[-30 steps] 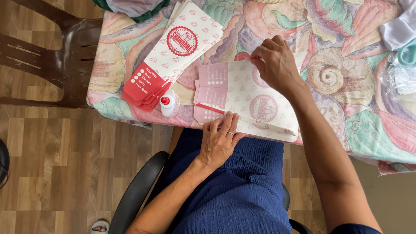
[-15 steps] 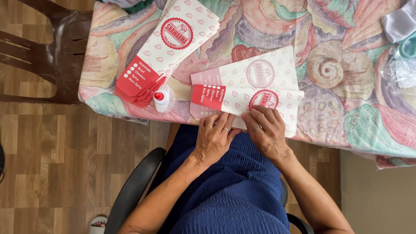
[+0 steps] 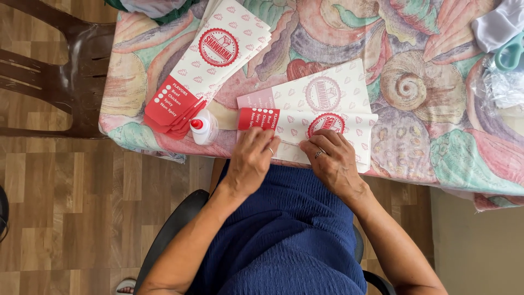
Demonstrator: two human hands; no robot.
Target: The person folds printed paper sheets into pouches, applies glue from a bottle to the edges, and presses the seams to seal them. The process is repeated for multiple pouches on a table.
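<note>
A white paper bag with red print (image 3: 349, 127) lies flat at the near edge of the table, folded over onto itself. My left hand (image 3: 252, 158) presses its fingertips on the bag's red end. My right hand (image 3: 331, 158), with a ring on one finger, presses on the bag beside a round red emblem. Both hands sit along the fold line near the table's edge. A stack of the same white-and-red bags (image 3: 207, 65) fans out to the upper left. A small glue bottle with a red cap (image 3: 203, 128) lies just left of my left hand.
The table carries a cloth with a seashell pattern (image 3: 415, 87). Teal-handled scissors (image 3: 510, 54) and crinkled clear plastic (image 3: 502, 90) rest at the far right. A dark brown chair (image 3: 60, 76) stands to the left on the wooden floor. I sit in a black chair (image 3: 180, 218).
My right hand came back from the bag's far side to its near edge, folding the sheet over. Since then both hands have stayed pressed along the fold.
</note>
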